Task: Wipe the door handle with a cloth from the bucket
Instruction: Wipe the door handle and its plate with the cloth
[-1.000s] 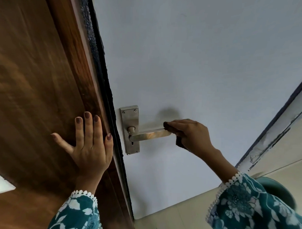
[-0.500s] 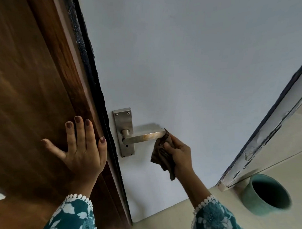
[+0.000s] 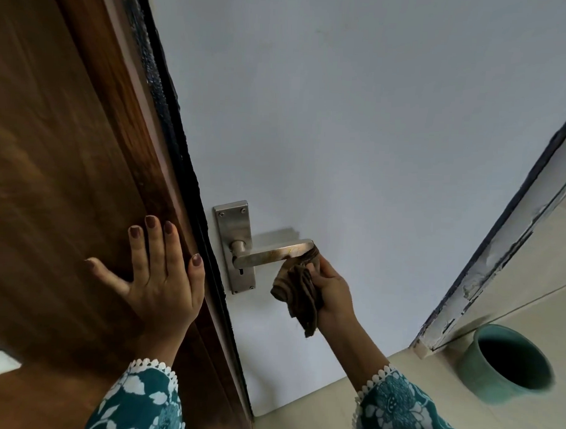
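A steel lever door handle (image 3: pixel 270 254) juts from its backplate (image 3: pixel 234 232) on the pale grey door face. My right hand (image 3: pixel 332 288) grips a crumpled brown cloth (image 3: pixel 298 292) and holds it against the free end and underside of the lever. My left hand (image 3: pixel 159 275) lies flat, fingers spread, on the brown wooden door surface (image 3: pixel 51 190), just left of the dark door edge. A teal bucket (image 3: pixel 507 363) stands on the floor at the lower right; I cannot see inside it.
The dark edge strip (image 3: pixel 180 166) runs diagonally between the wooden face and the grey face. A worn white frame (image 3: pixel 498 260) slants down on the right to the beige tiled floor (image 3: pixel 332 405). Patterned teal sleeves cover both forearms.
My right hand dropped from on top of the lever's end to below it, and the cloth now hangs in view. The view shifted, and the bucket has come fully into sight.
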`<action>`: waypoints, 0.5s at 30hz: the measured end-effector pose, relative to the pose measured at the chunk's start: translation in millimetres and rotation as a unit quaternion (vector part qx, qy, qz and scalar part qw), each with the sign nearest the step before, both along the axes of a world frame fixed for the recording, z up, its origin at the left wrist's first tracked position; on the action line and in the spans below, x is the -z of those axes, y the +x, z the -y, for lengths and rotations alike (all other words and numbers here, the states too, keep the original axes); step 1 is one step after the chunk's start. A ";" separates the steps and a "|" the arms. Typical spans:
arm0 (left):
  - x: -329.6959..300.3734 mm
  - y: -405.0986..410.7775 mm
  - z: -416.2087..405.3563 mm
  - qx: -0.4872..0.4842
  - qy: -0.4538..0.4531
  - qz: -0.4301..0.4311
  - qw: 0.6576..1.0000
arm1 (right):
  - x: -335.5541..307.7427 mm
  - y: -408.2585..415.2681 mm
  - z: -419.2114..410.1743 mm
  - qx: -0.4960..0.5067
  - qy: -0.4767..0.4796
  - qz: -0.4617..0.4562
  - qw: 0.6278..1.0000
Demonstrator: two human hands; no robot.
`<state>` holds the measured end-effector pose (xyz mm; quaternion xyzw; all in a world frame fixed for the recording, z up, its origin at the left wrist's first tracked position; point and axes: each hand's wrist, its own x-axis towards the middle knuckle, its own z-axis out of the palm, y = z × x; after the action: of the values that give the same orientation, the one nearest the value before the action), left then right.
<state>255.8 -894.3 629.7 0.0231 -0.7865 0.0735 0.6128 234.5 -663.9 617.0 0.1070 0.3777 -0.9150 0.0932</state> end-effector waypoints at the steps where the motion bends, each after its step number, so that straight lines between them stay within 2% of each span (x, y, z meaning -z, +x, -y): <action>1: -0.4 -0.2 0.1 -0.001 0.001 0.002 1.000 | -0.3 0.0 0.1 -0.009 -0.027 0.008 1.000; 6: -0.3 -0.5 -0.3 0.004 0.003 0.000 1.000 | 3.4 -2.8 -1.2 0.006 -0.020 0.004 1.000; 10: -1.4 -0.9 0.4 0.001 -0.004 0.000 1.000 | 7.7 3.6 36.7 -0.059 -0.165 0.023 0.984; 15: -1.1 2.3 1.5 0.013 -0.007 0.010 1.000 | 10.7 15.3 70.5 -0.154 -0.124 0.031 0.980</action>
<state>258.1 -895.9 630.8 0.0082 -0.7922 0.0712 0.6060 249.8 -734.4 606.3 0.0640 0.2699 -0.9257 0.2571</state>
